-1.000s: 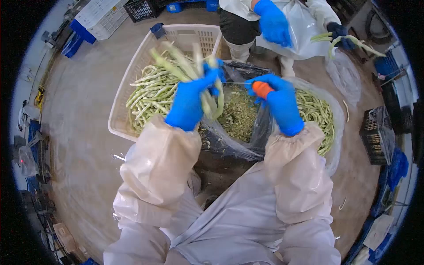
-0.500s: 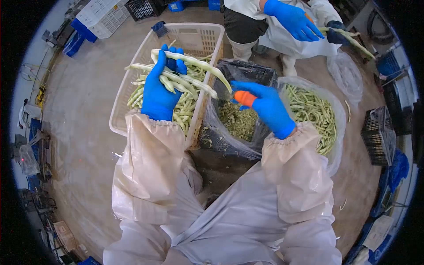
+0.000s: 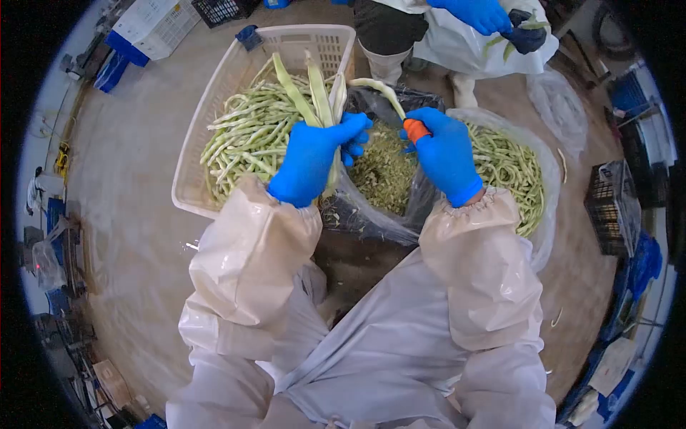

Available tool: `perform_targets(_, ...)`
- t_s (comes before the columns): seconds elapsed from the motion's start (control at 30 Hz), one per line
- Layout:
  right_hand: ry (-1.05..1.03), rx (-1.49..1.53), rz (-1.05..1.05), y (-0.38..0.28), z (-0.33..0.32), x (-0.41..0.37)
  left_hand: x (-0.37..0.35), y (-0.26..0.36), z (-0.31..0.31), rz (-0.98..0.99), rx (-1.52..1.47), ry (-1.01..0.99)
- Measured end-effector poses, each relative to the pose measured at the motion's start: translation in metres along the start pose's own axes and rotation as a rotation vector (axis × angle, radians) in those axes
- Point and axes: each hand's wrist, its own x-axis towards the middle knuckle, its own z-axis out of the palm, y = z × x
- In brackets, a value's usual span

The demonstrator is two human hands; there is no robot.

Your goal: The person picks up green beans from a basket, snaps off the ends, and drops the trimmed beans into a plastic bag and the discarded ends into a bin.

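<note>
My left hand [image 3: 311, 163], in a blue glove, is closed round several long flat green beans [image 3: 294, 89] that stick up from the fist. My right hand [image 3: 451, 159], also gloved in blue, pinches the lower end of a single curved green bean [image 3: 386, 91]. An orange covering [image 3: 416, 130] wraps one digit of that hand. Below and between the hands is a container lined with black plastic [image 3: 350, 204], holding chopped green bits [image 3: 386, 171]. The left hand is beside a cream crate [image 3: 187, 161] of whole beans [image 3: 246, 132].
To the right, a clear plastic bag [image 3: 549, 189] holds many beans [image 3: 507, 168]. Opposite me, another person's blue-gloved hand [image 3: 477, 13] and dark-gloved hand [image 3: 527, 34] hold bean pieces. A black crate [image 3: 611, 207] stands at the right, white crates [image 3: 158, 28] at the upper left.
My left hand has moved right, and its beans now point upward. My right hand, with no bean visible in it before, now holds one. The other person's hands have moved up in view.
</note>
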Motion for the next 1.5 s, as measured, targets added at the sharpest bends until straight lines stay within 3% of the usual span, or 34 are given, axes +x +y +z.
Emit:
perform_targets(0.1, -0.07, -0.057, 0.003, 0.005, -0.01, 0.003, 0.003, -0.005, 0.008, 0.398, 0.1, 0.07)
perform_targets(0.13, -0.084, -0.058, -0.039, 0.005, -0.01, 0.002, 0.012, -0.009, 0.0, 0.57, 0.303, 0.06)
perform_targets(0.23, -0.149, -0.088, -0.144, 0.001, -0.005, -0.004, 0.025, -0.018, -0.004, 0.713, 0.365, 0.09)
perform_targets(0.33, -0.218, -0.167, -0.213, -0.005, -0.005, -0.007, 0.02, -0.015, -0.008, 0.752, 0.563, -0.011)
perform_targets(0.43, -0.163, -0.218, -0.284, -0.004, -0.006, -0.007, 0.008, -0.001, -0.01, 0.287, 0.789, -0.064)
perform_targets(0.53, -0.047, -0.299, -0.352, 0.003, -0.005, -0.005, 0.008, -0.006, -0.008, 0.305, 0.784, -0.072)
perform_targets(0.7, 0.0, -0.472, -0.354, -0.005, -0.001, -0.006, 0.002, -0.01, 0.007, 0.078, 0.482, -0.134)
perform_targets(0.8, -0.085, -0.189, -0.202, -0.023, -0.005, -0.012, 0.004, -0.013, 0.006, 0.043, 0.283, -0.142)
perform_targets(0.9, -0.361, 0.576, 0.163, -0.055, -0.038, -0.012, 0.012, -0.008, -0.005, 0.018, 0.133, -0.132)
perform_targets(1.0, -0.196, 0.942, 0.071, -0.048, -0.074, -0.005, 0.01, 0.006, -0.011, -0.023, 0.048, -0.151)
perform_targets(1.1, -0.006, -0.034, -0.093, 0.001, -0.062, 0.01, 0.004, 0.012, -0.008, -0.008, 0.033, -0.148)
perform_targets(1.13, 0.163, -0.315, -0.298, 0.011, -0.048, 0.009, 0.004, 0.011, -0.007, 0.02, 0.063, -0.157)
perform_targets(1.23, -0.013, 0.069, -0.28, 0.011, -0.023, 0.007, 0.004, 0.008, -0.002, 0.022, 0.248, -0.137)
perform_targets(1.27, 0.052, 0.068, -0.366, 0.006, -0.013, 0.005, 0.002, 0.008, 0.003, 0.053, 0.235, -0.122)
perform_targets(1.37, -0.036, -0.218, -0.335, 0.0, -0.009, -0.004, 0.006, 0.0, 0.004, 0.096, 0.407, -0.114)
perform_targets(1.5, -0.092, -0.405, -0.349, -0.004, 0.002, -0.012, 0.013, -0.021, 0.001, 0.404, 0.794, -0.004)
